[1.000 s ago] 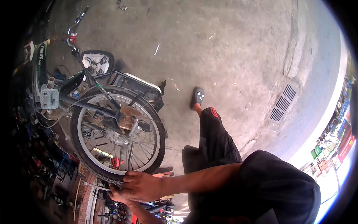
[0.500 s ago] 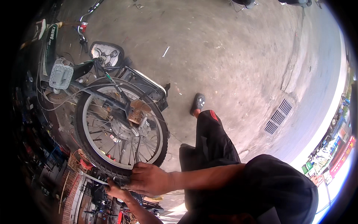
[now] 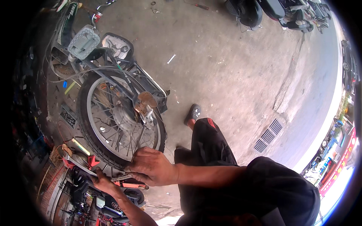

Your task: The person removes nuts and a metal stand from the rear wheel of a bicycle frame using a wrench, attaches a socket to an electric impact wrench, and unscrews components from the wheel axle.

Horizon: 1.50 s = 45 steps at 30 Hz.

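A bicycle lies tipped over at the left, its spoked wheel with black tyre point(image 3: 83, 130) nearest me. My right hand point(image 3: 151, 166) is closed at the tyre's lower edge, fingers curled, just below a thin metal rod point(image 3: 140, 138) running down from the hub. Beside it, lower left, my left hand point(image 3: 104, 184) has its fingers bent, one pointing up past the tyre. A short greyish metal piece point(image 3: 122, 177) spans the gap between both hands; its kind is unclear. A rusty bracket point(image 3: 146, 100) sits by the axle, and a grey pedal point(image 3: 83, 42) sticks up farther off.
A wrench point(image 3: 171, 58) lies on the concrete beyond the wheel, and a screwdriver point(image 3: 200, 6) farther away. A floor grate point(image 3: 268, 135) is at the right. Parked scooters point(image 3: 250, 15) stand at the far right. Tools and parts crowd the left side, with a red piece point(image 3: 92, 162) near my left hand.
The view has shifted, bringing more of the scooters and the screwdriver into sight. My hands have moved slightly up relative to the picture, and the metal piece between them shows more plainly.
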Motion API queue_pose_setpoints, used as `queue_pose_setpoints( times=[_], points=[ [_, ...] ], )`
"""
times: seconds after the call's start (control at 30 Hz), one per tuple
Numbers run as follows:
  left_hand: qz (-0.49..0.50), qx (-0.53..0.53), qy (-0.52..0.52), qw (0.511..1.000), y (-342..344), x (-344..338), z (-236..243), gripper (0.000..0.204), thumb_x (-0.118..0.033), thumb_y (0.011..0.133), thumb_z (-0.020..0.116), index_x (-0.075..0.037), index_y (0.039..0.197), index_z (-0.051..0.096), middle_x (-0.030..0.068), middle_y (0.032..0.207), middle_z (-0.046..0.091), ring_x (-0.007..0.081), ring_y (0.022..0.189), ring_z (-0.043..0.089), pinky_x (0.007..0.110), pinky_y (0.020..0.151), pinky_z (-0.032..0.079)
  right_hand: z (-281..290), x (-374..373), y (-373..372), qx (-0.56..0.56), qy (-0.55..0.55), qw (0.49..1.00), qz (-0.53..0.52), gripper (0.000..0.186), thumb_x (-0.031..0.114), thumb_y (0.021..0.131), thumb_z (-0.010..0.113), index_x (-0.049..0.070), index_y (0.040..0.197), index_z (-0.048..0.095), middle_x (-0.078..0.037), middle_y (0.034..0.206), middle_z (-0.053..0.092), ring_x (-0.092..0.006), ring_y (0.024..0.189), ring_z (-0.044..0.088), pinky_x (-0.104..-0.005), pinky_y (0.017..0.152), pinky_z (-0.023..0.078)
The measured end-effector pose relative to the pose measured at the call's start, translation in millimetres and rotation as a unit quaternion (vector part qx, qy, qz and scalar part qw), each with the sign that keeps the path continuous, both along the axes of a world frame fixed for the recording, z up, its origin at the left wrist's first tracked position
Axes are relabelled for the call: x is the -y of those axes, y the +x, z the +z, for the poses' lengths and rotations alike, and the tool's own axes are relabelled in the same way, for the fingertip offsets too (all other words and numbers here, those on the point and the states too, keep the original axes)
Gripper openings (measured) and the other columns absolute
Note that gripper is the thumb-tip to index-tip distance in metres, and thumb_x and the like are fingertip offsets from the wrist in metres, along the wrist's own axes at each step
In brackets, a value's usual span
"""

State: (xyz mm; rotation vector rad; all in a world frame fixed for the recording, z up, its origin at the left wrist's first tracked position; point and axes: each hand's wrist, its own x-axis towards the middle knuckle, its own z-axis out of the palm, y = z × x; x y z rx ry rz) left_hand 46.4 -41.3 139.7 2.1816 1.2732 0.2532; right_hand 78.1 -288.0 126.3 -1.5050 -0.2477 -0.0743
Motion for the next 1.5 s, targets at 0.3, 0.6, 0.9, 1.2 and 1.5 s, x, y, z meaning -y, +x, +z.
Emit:
queue_pose_setpoints(
  times=[0.3,0.6,0.9,1.2,1.5],
  points=[
    [0.001,0.109,0.033,0.994,-5.5,26.8,2.1,0.036,-0.026,0.083,0.061,0.008,0.093,0.054,0.0077,0.076,0.055,0.0149,0.063,0.046,0.029,0.057,0.038,-4.5,6.8,-10.5,0.019,-0.041,0.999,-0.009,0.022,0.010,0.073,0.067,0.005,0.093,0.059,-0.008,0.081,0.057,-0.0259,0.075,0.055,-0.0357,0.069,0.045],
    [0.015,0.239,-0.069,0.968,-24.9,0.8,-10.2,0.035,-0.022,0.084,0.061,0.007,0.102,0.055,0.0086,0.085,0.057,0.0171,0.074,0.048,0.031,0.070,0.040,4.7,-0.1,-16.4,-0.021,-0.064,0.997,-0.044,0.014,0.003,0.078,0.065,0.001,0.090,0.059,-0.010,0.083,0.062,-0.0244,0.074,0.058,-0.0317,0.068,0.045],
    [0.023,0.370,-0.181,0.911,-13.3,6.9,-19.4,0.031,-0.021,0.085,0.061,0.007,0.096,0.054,0.0093,0.084,0.057,0.0161,0.073,0.050,0.030,0.068,0.042,14.2,-11.3,-15.2,-0.134,-0.109,0.978,-0.116,0.015,0.016,0.087,0.060,0.003,0.094,0.058,0.001,0.073,0.057,-0.0063,0.063,0.048,-0.0232,0.059,0.042],
    [0.195,0.297,-0.612,0.706,-87.6,-90.7,-44.6,0.016,-0.026,0.089,0.052,-0.011,0.087,0.051,0.0004,0.066,0.049,0.0140,0.057,0.048,0.034,0.058,0.045,56.7,-61.6,-28.2,0.160,-0.551,0.806,-0.145,0.029,0.031,0.081,0.059,0.005,0.094,0.059,-0.010,0.093,0.059,-0.0293,0.089,0.053,-0.0423,0.077,0.041],
    [-0.122,-0.467,-0.157,0.862,-476.5,-254.7,-173.8,0.028,-0.022,0.067,0.063,0.001,0.083,0.064,0.0213,0.084,0.064,0.0368,0.082,0.063,0.045,0.072,0.050,36.6,-132.0,-21.4,0.034,-0.552,0.812,-0.189,0.038,0.036,0.079,0.058,0.005,0.102,0.055,-0.014,0.094,0.058,-0.0324,0.090,0.057,-0.0415,0.079,0.044]
  ],
)
